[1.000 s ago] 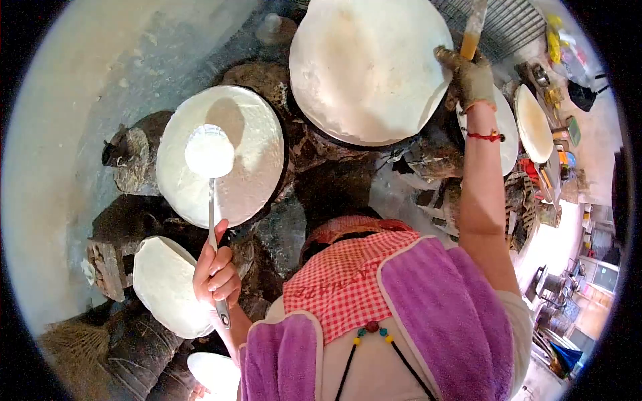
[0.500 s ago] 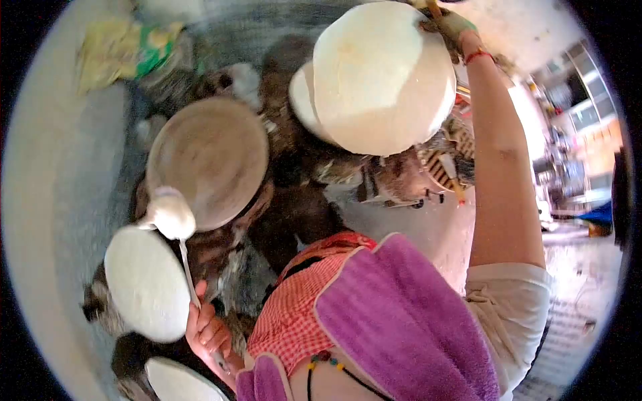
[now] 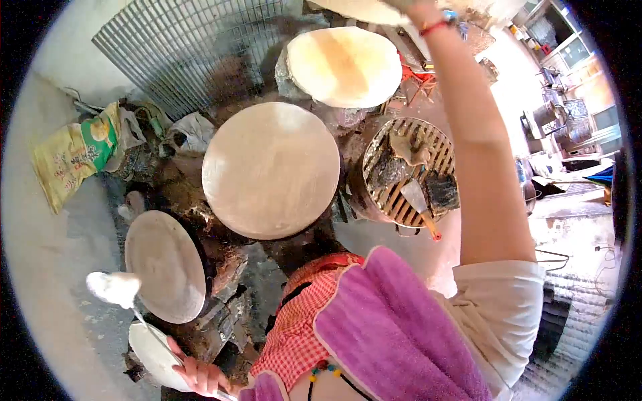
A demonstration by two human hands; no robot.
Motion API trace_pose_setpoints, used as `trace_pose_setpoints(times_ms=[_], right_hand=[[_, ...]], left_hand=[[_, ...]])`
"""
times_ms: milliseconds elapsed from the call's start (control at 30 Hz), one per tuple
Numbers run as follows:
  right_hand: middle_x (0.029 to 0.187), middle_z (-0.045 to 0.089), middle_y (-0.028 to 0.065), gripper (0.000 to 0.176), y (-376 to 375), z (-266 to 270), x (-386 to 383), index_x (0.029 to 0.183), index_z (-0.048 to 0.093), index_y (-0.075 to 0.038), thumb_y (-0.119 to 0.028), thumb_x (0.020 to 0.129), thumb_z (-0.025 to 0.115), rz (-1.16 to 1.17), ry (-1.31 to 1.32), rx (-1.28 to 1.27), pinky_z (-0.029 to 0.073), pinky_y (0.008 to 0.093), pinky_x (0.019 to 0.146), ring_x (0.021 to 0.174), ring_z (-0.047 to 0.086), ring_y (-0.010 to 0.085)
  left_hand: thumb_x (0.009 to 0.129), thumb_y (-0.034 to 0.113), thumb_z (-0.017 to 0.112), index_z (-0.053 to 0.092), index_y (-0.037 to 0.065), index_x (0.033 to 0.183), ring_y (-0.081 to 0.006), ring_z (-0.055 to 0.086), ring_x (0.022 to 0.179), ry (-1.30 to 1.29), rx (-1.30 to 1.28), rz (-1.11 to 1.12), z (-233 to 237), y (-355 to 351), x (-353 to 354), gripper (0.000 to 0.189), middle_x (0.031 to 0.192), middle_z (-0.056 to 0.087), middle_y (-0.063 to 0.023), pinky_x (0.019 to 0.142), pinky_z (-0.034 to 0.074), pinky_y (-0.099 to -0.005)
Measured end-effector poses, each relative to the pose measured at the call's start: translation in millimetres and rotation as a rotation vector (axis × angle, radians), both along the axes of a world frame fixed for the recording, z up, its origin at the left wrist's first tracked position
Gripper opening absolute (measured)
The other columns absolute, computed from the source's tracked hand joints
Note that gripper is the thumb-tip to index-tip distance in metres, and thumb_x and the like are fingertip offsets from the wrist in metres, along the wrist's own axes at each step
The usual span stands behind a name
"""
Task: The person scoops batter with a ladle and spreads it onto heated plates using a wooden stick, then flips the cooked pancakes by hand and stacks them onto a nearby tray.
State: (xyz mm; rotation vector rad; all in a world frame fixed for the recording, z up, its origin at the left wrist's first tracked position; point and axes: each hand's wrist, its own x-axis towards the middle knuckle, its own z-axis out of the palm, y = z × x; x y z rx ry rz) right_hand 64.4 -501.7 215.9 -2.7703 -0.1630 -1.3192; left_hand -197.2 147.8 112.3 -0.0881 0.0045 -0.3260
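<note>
My left hand [image 3: 200, 377] is closed around the handle of a ladle [image 3: 115, 289], whose bowl is coated with white batter. Just beyond that hand lies a white round [image 3: 157, 354] on a pan, and next to it a grey-brown griddle [image 3: 167, 267] with a bare-looking surface. My right hand [image 3: 413, 7] is at the top edge, partly cut off, at the rim of a thin, pale round flatbread [image 3: 364, 9]; its fingertips are not clear. Below it, another white flatbread [image 3: 348, 70] lies flat with a darker band across it. A large pale griddle [image 3: 271, 170] sits in the middle.
A slatted round rack [image 3: 401, 167] at the right carries dark lumps and a scraper [image 3: 418, 204] with an orange handle. A yellow-green bag [image 3: 80, 150] and a metal grille [image 3: 194, 53] are by the wall. Rubble [image 3: 227, 314] surrounds the griddles.
My right hand has carried the large flatbread up and away, uncovering the pale griddle. My left hand with the ladle has moved down and left. The view has tilted upward.
</note>
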Motion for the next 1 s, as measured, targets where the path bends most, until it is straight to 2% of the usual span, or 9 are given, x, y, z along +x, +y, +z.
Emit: trace_pose_setpoints(times_ms=[67, 133, 200, 333, 533, 767, 867, 967, 1000], right_hand=[[0.1, 0.066, 0.0155, 0.029, -32, -70, 7, 0.107, 0.064, -0.008, -0.013, 0.079, 0.057, -0.031, 0.009, -0.09, 0.051, 0.0379, 0.078, 0.088, 0.064, 0.0304], [0.109, 0.065, 0.0042, 0.033, -56, -157, -9, 0.112, 0.065, -0.018, -0.02, 0.079, 0.068, -0.09, 0.045, -0.15, 0.049, 0.0346, 0.087, 0.101, 0.06, 0.0221], [0.121, 0.06, 0.0066, 0.033, -68, -234, -28, 0.116, 0.063, -0.022, -0.022, 0.083, 0.057, -0.048, 0.157, -0.094, 0.038, 0.0393, 0.102, 0.114, 0.054, 0.0265], [0.114, 0.064, 0.0063, 0.032, -83, -331, -58, 0.112, 0.064, -0.024, -0.023, 0.081, 0.059, -0.328, 0.477, 0.171, 0.036, 0.0421, 0.104, 0.113, 0.055, 0.0264], [0.112, 0.064, 0.0092, 0.032, -100, -333, -63, 0.107, 0.066, -0.02, -0.014, 0.077, 0.057, -0.343, 0.348, 0.2, 0.04, 0.0415, 0.1, 0.111, 0.056, 0.0305], [0.128, 0.055, 0.0104, 0.037, -141, -337, -64, 0.118, 0.062, -0.025, -0.017, 0.083, 0.052, -0.496, 0.566, 0.267, 0.04, 0.0405, 0.099, 0.114, 0.053, 0.0308], [0.13, 0.054, 0.0089, 0.037, -96, -286, -79, 0.116, 0.064, -0.025, -0.016, 0.081, 0.053, -0.606, 0.768, 0.292, 0.039, 0.041, 0.101, 0.117, 0.052, 0.0295], [0.105, 0.066, 0.0064, 0.032, -27, -229, -105, 0.108, 0.067, -0.017, -0.015, 0.077, 0.063, -0.665, 0.615, -0.006, 0.048, 0.0436, 0.083, 0.095, 0.061, 0.0266], [0.098, 0.066, 0.0093, 0.033, 2, -223, -108, 0.114, 0.063, -0.011, -0.018, 0.082, 0.064, -0.66, 0.612, 0.322, 0.05, 0.041, 0.076, 0.091, 0.061, 0.0258]], left_hand=[[0.102, 0.032, 0.029, 0.001, 0.012, 0.148, -0.0104, 0.037, 0.044, 0.02, 0.36, 0.032, -1, -3, 19, 0.058, 0.069, 0.037, -0.0053, 0.037, 0.034, -0.0265], [0.102, 0.028, 0.03, 0.005, 0.006, 0.148, -0.0092, 0.036, 0.044, 0.11, 0.255, 0.027, 17, -25, 36, 0.057, 0.07, 0.036, -0.0038, 0.038, 0.033, -0.025], [0.102, 0.028, 0.031, 0.009, 0.0, 0.146, -0.008, 0.035, 0.045, 0.352, 0.012, -0.053, 21, -36, 52, 0.056, 0.071, 0.036, -0.0021, 0.04, 0.034, -0.0242], [0.102, 0.032, 0.031, 0.013, -0.004, 0.144, -0.0078, 0.037, 0.047, 0.443, -0.083, -0.045, 11, -59, 56, 0.059, 0.072, 0.036, -0.0009, 0.042, 0.036, -0.0245], [0.101, 0.033, 0.03, 0.013, -0.005, 0.144, -0.0083, 0.038, 0.048, 0.442, 0.008, 0.032, 25, -79, 59, 0.06, 0.072, 0.036, -0.0011, 0.042, 0.038, -0.0256], [0.102, 0.034, 0.027, 0.01, -0.004, 0.144, -0.0076, 0.036, 0.047, 0.343, 0.059, 0.013, 27, -46, 62, 0.06, 0.071, 0.036, -0.0013, 0.043, 0.037, -0.0243], [0.102, 0.03, 0.027, 0.009, -0.002, 0.145, -0.0079, 0.034, 0.047, 0.342, 0.168, 0.035, 26, -21, 65, 0.056, 0.073, 0.035, -0.0024, 0.043, 0.035, -0.0244], [0.102, 0.026, 0.029, 0.016, 0.001, 0.144, -0.0056, 0.031, 0.044, 0.357, 0.521, 0.049, 29, 1, 70, 0.05, 0.07, 0.034, 0.0003, 0.033, 0.026, -0.02], [0.102, 0.024, 0.032, 0.026, 0.002, 0.142, -0.0054, 0.031, 0.044, 0.368, 0.691, 0.085, 31, 2, 73, 0.046, 0.068, 0.035, 0.0024, 0.033, 0.027, -0.0203]])
